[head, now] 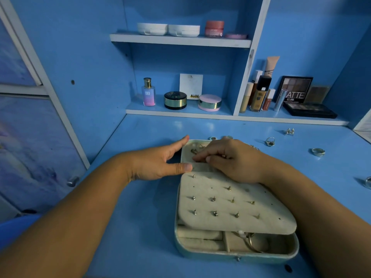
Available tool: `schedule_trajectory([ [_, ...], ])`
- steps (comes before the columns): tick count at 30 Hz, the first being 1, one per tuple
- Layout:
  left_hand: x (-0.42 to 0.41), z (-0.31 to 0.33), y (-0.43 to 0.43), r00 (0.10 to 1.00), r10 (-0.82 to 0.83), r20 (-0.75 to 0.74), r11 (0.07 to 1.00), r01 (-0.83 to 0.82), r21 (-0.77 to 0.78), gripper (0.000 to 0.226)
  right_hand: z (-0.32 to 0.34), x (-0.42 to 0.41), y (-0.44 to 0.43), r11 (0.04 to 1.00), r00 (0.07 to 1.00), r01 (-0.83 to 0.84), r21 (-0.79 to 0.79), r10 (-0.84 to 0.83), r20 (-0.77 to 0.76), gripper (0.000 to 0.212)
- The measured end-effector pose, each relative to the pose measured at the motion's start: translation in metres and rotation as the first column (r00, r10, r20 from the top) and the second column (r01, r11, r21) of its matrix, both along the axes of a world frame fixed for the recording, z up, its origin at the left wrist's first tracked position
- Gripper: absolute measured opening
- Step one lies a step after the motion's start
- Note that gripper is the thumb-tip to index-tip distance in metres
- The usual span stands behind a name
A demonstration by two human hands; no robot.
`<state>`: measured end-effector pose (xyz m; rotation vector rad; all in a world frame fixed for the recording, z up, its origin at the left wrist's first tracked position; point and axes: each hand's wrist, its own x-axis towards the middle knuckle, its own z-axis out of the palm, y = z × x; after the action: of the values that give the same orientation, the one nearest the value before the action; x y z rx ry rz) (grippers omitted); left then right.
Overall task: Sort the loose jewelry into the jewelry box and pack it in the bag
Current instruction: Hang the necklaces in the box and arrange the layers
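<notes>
An open jewelry box [236, 255] lies on the blue desk, its cream earring flap [230, 203] studded with several earring backs and folded over the lower tray. My left hand [160, 161] rests against the left edge of the lid half, thumb and index finger spread and straight. My right hand [230, 159] hovers over the lid pocket, fingertips pinching a small piece I cannot make out. Loose rings lie on the desk: one jeweled ring [270, 141], a plain band [318, 151], and a sparkly pair of earrings [290, 131]. No bag is in view.
Shelves at the back hold a perfume bottle [148, 93], compacts [175, 100], foundation bottles [260, 95] and eyeshadow palettes [310, 110]. A cabinet door with a knob [73, 181] stands to the left. Another shiny item [368, 182] sits at the right edge.
</notes>
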<state>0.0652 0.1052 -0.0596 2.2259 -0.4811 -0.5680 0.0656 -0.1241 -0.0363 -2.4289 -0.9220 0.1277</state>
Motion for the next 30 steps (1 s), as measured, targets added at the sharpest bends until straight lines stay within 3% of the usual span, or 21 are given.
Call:
schedule_trajectory([
  [3, -0.0023, -0.0009, -0.0001, 1.000, -0.001, 0.028, 1.000, 0.001, -0.004, 0.097, -0.0009, -0.0004, -0.0008, 0.994, 0.997, 0.069, 0.083, -0.071, 0.030, 0.033],
  [6, -0.0058, -0.0004, -0.0026, 0.998, 0.008, 0.063, 1.000, -0.008, -0.005, 0.096, -0.0018, -0.0002, -0.0020, 0.991, 0.986, 0.135, -0.019, -0.132, 0.101, 0.032],
  [8, -0.0069, -0.0011, -0.0032, 0.997, 0.015, 0.080, 1.000, -0.015, 0.000, 0.095, -0.0010, -0.0023, -0.0018, 0.992, 0.994, 0.104, -0.070, -0.102, 0.038, 0.031],
  [11, -0.0065, -0.0015, -0.0023, 0.996, 0.007, 0.085, 1.000, -0.008, 0.012, 0.094, 0.0028, -0.0047, 0.0000, 0.998, 0.997, 0.057, 0.033, -0.056, -0.052, 0.027],
  [13, -0.0065, -0.0008, -0.0021, 0.996, 0.003, 0.091, 1.000, -0.004, 0.013, 0.094, 0.0023, -0.0034, -0.0009, 0.994, 0.995, 0.098, 0.043, -0.097, -0.021, 0.027],
  [17, -0.0076, 0.0015, -0.0031, 0.995, -0.001, 0.104, 1.000, -0.001, 0.019, 0.094, -0.0002, -0.0026, -0.0022, 0.985, 0.989, 0.144, -0.100, -0.139, 0.050, 0.030],
  [21, -0.0083, 0.0038, -0.0034, 0.995, 0.003, 0.098, 1.000, -0.005, 0.023, 0.095, 0.0017, -0.0035, -0.0039, 0.986, 0.985, 0.164, -0.028, -0.162, 0.056, 0.026],
  [30, -0.0080, 0.0026, -0.0025, 0.997, 0.012, 0.081, 1.000, -0.013, 0.014, 0.095, 0.0011, -0.0056, -0.0005, 0.990, 0.992, 0.125, -0.061, -0.124, 0.021, 0.027],
])
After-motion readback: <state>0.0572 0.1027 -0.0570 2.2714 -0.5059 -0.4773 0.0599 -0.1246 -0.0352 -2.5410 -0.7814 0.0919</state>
